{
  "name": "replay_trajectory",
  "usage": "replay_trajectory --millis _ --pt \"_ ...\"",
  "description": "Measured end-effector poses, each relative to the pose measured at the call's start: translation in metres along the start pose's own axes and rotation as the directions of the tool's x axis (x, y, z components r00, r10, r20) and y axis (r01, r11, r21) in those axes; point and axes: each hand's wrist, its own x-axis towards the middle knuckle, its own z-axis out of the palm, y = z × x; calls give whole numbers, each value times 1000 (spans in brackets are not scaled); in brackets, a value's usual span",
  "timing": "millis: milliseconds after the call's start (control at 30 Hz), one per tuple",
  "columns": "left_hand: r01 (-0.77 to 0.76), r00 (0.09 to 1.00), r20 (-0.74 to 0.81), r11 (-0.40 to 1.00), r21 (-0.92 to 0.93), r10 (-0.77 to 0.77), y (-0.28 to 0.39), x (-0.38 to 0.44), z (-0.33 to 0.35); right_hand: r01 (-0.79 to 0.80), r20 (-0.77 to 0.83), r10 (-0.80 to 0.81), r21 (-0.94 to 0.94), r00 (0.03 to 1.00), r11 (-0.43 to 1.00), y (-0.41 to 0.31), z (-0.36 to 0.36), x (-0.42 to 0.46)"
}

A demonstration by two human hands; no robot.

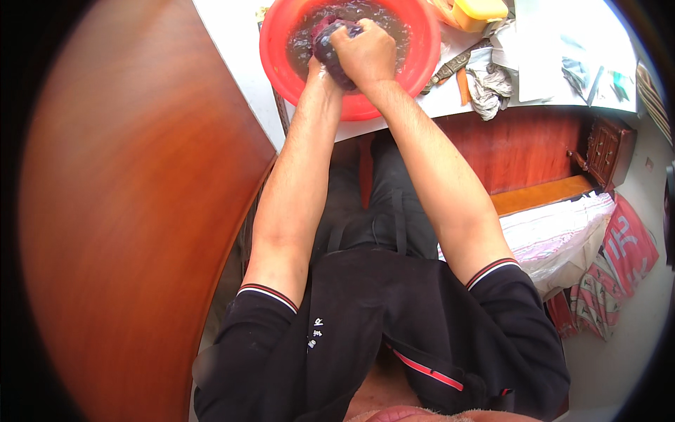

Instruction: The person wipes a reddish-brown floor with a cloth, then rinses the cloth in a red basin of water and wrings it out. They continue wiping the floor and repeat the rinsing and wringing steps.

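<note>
A red plastic basin (271, 47) stands on a white tabletop and holds murky grey-brown water (393, 31) with foam or bubbles on it. Over the water, a bunched wet cloth (333, 57), dark with a maroon part, is gripped in my right hand (369, 50), its fingers curled around it. My left hand (318, 69) is under and beside the same cloth, which covers most of its fingers. Both forearms reach in over the basin's near rim.
Right of the basin lie a yellow plastic container (474, 15), a crumpled grey rag (490, 89), a dark ornate object (453, 67) and an orange strip (463, 87). A large brown wooden panel (142, 211) rises close on my left. Below the table's right side is red-brown wooden furniture (517, 147).
</note>
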Motion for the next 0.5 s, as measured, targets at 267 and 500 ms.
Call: replay_trajectory --millis 267,500 --pt "-260 948 -86 901 348 307 -14 -44 34 -117 52 130 -200 990 973 88 -6 49" --pt "-379 922 21 886 268 388 -29 -41 31 -289 397 128 376 909 880 113 -28 16"
